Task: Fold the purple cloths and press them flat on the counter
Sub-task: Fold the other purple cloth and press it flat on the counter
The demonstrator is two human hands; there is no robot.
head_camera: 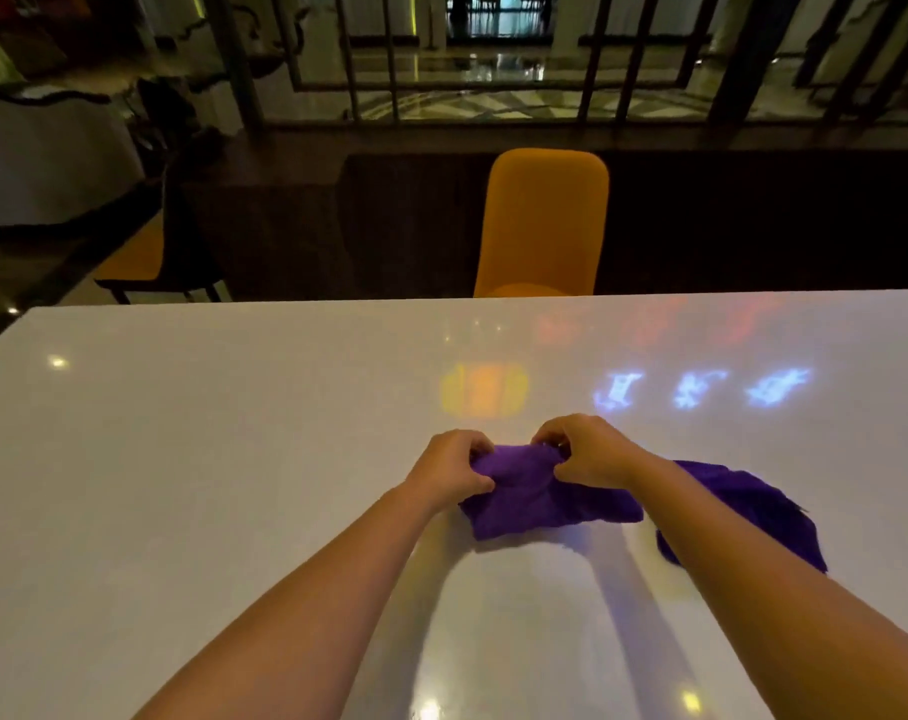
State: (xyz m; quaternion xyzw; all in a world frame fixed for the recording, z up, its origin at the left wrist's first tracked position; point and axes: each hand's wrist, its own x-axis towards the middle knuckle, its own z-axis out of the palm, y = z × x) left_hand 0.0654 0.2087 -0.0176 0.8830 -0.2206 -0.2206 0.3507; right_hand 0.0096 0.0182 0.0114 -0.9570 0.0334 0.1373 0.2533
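Item: purple cloth (540,498), bunched, on white counter (234,433) on the near side of orange chair (545,220). L hand (452,467) & R hand (584,452): fingers pinched shut on its far edge. 2nd purple cloth (743,506) just right, under R forearm. Risk: uneven pull gives a crooked fold; forearm may drag 2nd cloth.

Item count: two purple cloths, the first cloth (540,498) near the table's centre, the second cloth (753,504) toward its right edge. One table (182,433). Two hands: left hand (449,467), right hand (587,452). Two orange chairs: first chair (545,220) beyond the far edge, second chair (140,257) beyond the far-left corner.
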